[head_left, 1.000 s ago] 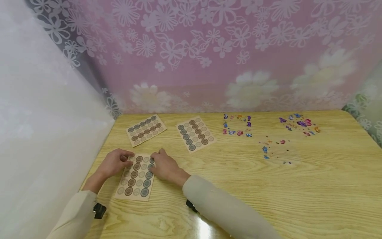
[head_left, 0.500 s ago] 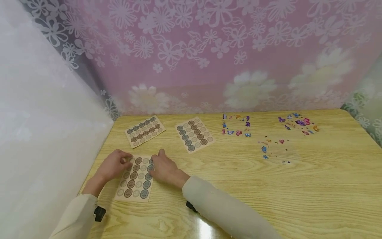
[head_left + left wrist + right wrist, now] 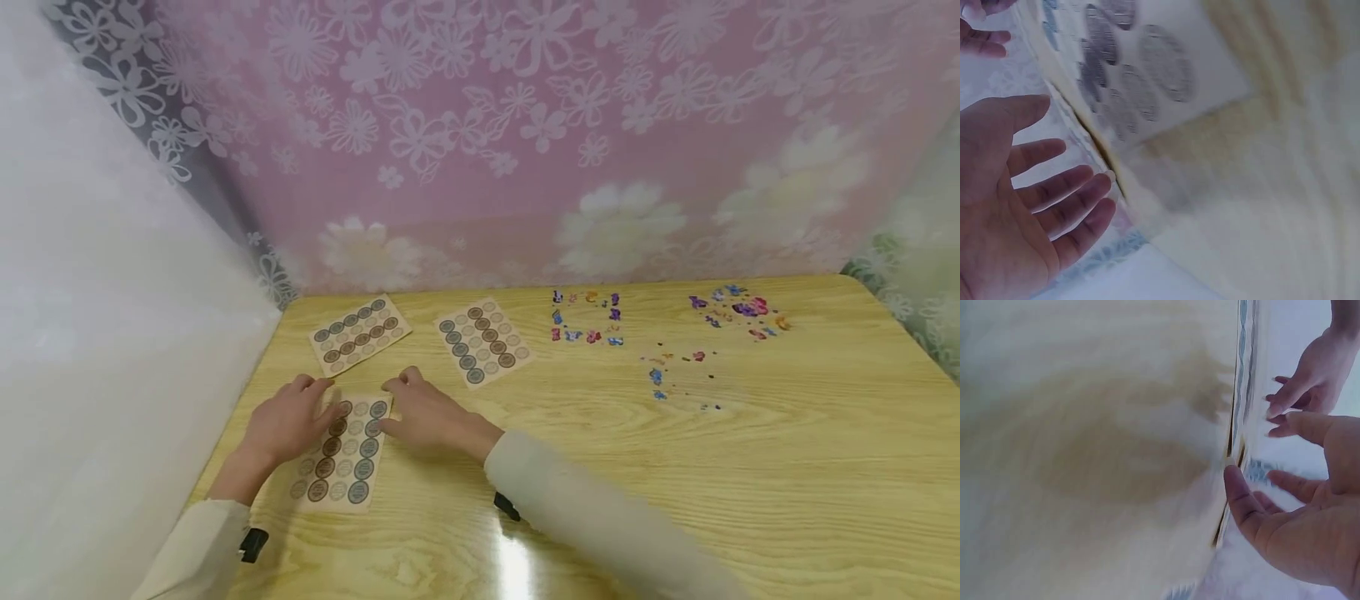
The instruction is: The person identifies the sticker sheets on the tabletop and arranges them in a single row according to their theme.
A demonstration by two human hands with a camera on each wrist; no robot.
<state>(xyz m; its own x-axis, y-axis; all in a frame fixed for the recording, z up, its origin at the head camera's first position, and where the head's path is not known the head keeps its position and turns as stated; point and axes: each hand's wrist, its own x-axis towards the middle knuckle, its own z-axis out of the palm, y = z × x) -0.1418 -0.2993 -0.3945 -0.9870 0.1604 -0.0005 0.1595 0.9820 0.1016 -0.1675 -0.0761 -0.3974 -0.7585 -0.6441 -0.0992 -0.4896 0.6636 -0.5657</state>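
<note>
Both hands have loosened at the sticker sheet's top corners since a moment ago — the left hand (image 3: 287, 421) has spread its fingers, and the right hand (image 3: 431, 412) has its fingers apart too. The sticker sheet (image 3: 351, 467) lies flat on the table (image 3: 675, 500) between them. Unpinned — it could skew, I'd say, if a trailing thumb drags its edge.

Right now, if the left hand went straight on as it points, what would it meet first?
Likely the far-left sheet, just past the left hand in the head view; its height is unclear, so it might pass over instead.
</note>
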